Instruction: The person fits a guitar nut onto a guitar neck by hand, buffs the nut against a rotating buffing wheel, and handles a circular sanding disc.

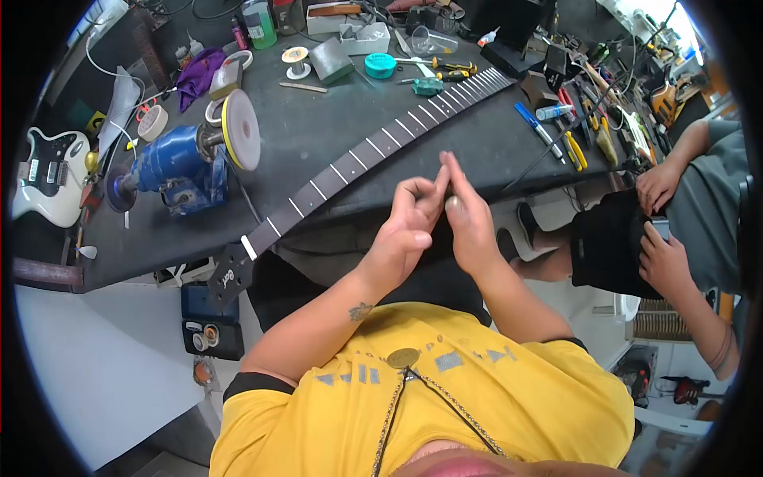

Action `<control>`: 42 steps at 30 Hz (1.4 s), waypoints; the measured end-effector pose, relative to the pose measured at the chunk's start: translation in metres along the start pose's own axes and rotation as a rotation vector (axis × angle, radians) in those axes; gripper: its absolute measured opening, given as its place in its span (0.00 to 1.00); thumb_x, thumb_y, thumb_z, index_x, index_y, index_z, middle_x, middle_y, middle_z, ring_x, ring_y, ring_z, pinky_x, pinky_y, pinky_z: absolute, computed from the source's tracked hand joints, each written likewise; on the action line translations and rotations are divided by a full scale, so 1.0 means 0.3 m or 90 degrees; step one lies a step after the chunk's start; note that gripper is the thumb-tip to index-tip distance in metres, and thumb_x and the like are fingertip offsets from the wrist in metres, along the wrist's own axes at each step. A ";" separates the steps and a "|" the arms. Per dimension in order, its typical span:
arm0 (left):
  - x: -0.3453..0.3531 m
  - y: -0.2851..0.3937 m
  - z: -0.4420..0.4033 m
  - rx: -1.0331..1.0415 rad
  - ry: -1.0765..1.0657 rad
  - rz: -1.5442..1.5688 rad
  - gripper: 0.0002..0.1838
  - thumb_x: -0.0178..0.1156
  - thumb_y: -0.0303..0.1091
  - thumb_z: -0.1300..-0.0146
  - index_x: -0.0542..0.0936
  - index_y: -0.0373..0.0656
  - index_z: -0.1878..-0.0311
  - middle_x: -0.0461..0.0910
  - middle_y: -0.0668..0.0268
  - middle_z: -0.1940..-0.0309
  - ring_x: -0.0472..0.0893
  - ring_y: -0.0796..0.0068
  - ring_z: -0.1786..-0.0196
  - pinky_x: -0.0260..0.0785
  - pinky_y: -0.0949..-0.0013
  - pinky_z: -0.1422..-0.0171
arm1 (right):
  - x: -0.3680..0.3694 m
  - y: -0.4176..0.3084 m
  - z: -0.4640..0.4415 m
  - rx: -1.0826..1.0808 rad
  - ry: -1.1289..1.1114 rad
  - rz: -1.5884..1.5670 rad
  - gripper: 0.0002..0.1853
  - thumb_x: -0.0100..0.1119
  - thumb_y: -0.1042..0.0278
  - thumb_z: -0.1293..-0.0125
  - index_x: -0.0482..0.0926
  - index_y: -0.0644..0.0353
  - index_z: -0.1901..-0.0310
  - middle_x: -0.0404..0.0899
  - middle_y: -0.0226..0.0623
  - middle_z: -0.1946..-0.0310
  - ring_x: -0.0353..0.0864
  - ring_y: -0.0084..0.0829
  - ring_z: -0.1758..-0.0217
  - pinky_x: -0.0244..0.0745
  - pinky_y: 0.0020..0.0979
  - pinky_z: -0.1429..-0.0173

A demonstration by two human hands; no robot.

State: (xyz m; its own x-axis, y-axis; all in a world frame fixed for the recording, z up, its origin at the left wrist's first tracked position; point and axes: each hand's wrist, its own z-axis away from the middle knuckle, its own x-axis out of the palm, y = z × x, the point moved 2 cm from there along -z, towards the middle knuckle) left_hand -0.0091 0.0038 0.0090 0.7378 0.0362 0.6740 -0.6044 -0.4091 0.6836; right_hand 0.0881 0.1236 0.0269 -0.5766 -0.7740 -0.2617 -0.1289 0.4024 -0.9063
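My left hand (401, 232) is raised before my chest at the bench's front edge, its thumb apart and one finger bent. Against its fingertips lean those of my right hand (470, 226), whose fingers are stretched out close together. Nothing shows in either hand. Just beyond them a guitar neck (372, 153) lies diagonally across the dark bench, its dark fretboard facing up with bright frets. A white nut (249, 247) sits at its near left end, and the black headstock (230, 277) sticks out past the bench edge.
A blue bench grinder (179, 171) stands left, beside a white guitar body (52, 176). Markers (534, 126) and yellow-handled pliers (576, 151) lie right. A teal round tin (380, 66) and a metal block (331, 60) sit behind the neck. A person (703, 199) sits at right.
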 end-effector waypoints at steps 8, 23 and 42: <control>0.069 -0.010 0.068 -0.040 -0.041 -0.115 0.67 0.54 0.76 0.23 0.34 0.33 0.07 0.30 0.52 0.03 0.31 0.57 0.03 0.26 0.52 0.03 | 0.051 -0.033 0.033 -0.198 0.001 0.114 0.50 0.38 0.35 0.10 0.47 0.80 0.12 0.52 0.68 0.10 0.51 0.61 0.05 0.49 0.47 0.06; 0.058 0.200 0.146 -0.013 -0.077 -0.313 0.44 0.75 0.44 0.30 0.72 0.34 0.16 0.73 0.50 0.16 0.72 0.54 0.14 0.60 0.54 0.09 | 0.054 -0.071 -0.061 -0.198 -0.001 0.145 0.47 0.50 0.37 0.16 0.59 0.77 0.15 0.64 0.63 0.15 0.63 0.57 0.10 0.55 0.49 0.09; -0.203 0.625 0.566 0.030 0.402 -1.209 0.17 0.76 0.23 0.41 0.88 0.39 0.48 0.90 0.56 0.39 0.86 0.50 0.37 0.77 0.55 0.30 | 0.242 0.095 -0.241 -0.339 0.059 0.279 0.26 0.72 0.62 0.28 0.84 0.61 0.32 0.89 0.46 0.39 0.86 0.52 0.34 0.80 0.45 0.29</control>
State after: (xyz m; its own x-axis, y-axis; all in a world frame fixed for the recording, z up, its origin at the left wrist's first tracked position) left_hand -0.1162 -0.2297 0.0486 0.1106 0.6230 -0.7744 0.6897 0.5129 0.5111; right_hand -0.0157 0.1142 0.0059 -0.7290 -0.4505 -0.5154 -0.2332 0.8713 -0.4318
